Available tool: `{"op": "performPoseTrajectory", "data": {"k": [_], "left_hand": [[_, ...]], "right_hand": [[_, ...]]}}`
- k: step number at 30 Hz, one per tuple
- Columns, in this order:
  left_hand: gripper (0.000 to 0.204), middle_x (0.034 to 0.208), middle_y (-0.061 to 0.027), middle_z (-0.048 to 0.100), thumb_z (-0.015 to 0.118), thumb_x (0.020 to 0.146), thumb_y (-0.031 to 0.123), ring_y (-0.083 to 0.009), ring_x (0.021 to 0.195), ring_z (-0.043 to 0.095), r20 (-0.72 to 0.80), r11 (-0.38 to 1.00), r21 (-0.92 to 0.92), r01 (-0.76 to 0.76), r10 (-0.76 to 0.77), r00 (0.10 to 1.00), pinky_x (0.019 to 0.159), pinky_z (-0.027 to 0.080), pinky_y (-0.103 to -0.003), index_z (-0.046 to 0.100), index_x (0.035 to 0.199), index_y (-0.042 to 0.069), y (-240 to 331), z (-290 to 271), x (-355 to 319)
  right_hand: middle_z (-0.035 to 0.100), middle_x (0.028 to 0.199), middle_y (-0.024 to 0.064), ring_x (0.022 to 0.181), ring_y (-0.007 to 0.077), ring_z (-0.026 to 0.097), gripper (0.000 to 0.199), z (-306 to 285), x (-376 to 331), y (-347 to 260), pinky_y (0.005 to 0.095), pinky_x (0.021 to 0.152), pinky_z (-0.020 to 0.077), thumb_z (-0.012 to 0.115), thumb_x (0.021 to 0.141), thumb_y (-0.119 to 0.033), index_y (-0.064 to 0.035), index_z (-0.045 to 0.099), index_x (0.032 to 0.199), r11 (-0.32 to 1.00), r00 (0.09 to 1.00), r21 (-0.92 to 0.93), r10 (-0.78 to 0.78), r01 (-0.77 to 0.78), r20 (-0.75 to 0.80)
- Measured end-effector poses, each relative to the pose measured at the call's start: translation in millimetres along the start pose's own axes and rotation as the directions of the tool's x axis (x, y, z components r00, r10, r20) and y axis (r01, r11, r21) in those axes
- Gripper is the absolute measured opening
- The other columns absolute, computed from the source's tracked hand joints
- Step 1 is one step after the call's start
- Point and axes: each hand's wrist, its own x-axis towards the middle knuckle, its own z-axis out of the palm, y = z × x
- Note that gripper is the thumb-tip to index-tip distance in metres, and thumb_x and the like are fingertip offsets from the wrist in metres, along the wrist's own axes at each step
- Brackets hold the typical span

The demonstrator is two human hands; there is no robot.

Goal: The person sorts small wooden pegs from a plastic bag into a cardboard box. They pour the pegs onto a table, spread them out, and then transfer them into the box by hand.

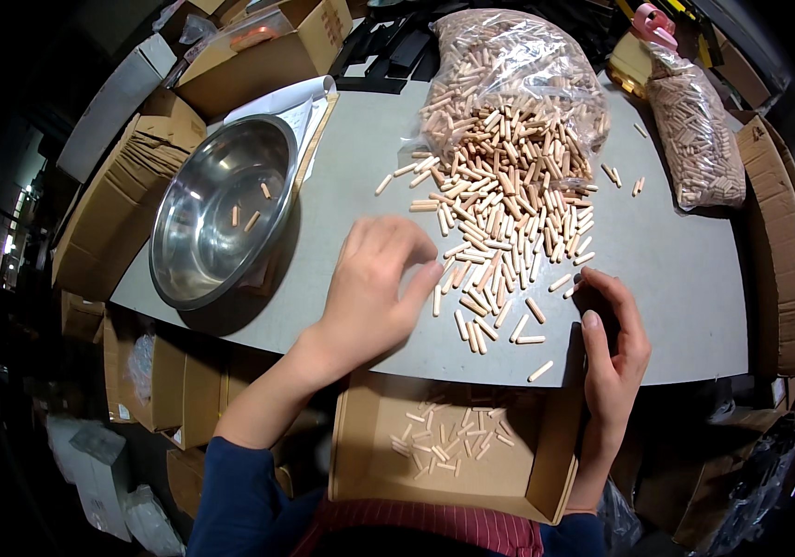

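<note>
Mostly, dowels (509, 213) lie lengthwise away from hands (374, 278).

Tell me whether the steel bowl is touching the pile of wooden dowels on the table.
Apart. The head view shows bare table between the steel bowl and the pile of wooden dowels.

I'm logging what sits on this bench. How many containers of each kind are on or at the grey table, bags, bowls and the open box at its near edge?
Clear plastic bags of wooden dowels: 2
Steel bowl: 1
Open cardboard box at the near edge: 1
Total: 4
</note>
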Motion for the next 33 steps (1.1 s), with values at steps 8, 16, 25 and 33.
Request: {"op": "performPoseTrajectory", "data": {"k": [8,16,25,33], "left_hand": [[0.011,0.111,-0.0131,0.067,0.075,0.089,0.006,-0.0342,0.107,0.06,-0.004,1.0,0.02,-0.008,0.008,1.0,0.095,0.048,-0.044,0.066,0.096,0.004,0,7,0],[0.008,0.115,-0.0113,0.071,0.076,0.088,0.006,-0.0328,0.109,0.062,0.026,0.997,-0.073,-0.018,0.019,0.999,0.097,0.049,-0.042,0.069,0.092,0.003,1,6,-3],[0.01,0.116,-0.0095,0.075,0.078,0.083,0.004,-0.0305,0.112,0.066,0.027,0.99,-0.13,-0.058,0.062,0.998,0.098,0.052,-0.04,0.07,0.089,0.004,-1,2,-3],[0.014,0.118,-0.011,0.075,0.078,0.079,0.0,-0.031,0.114,0.067,-0.014,0.988,-0.143,-0.057,0.056,0.998,0.099,0.053,-0.04,0.068,0.088,0.004,1,1,-5]], "right_hand": [[0.069,0.131,0.0139,0.119,0.0205,0.067,0.039,-5,-1,4,0.0341,0.11,0.0491,0.056,0.099,0.004,0.0066,0.066,0.137,0.999,0.998,-0.024,-0.021,0.022,0.055],[0.073,0.129,0.0199,0.127,0.0335,0.067,0.038,-6,6,1,0.0442,0.118,0.0442,0.059,0.092,0.01,0.0045,0.072,0.127,0.949,0.952,-0.184,-0.216,0.257,0.216],[0.077,0.12,0.0185,0.126,0.0396,0.069,0.038,-4,5,-3,0.0507,0.116,0.0466,0.064,0.089,0.009,-0.0004,0.074,0.125,0.97,0.952,-0.095,-0.199,0.226,0.233],[0.077,0.122,0.019,0.125,0.0333,0.07,0.036,-4,4,-6,0.0447,0.112,0.0502,0.065,0.093,0.006,0.0022,0.072,0.128,0.988,0.966,-0.049,-0.134,0.149,0.223]]}}
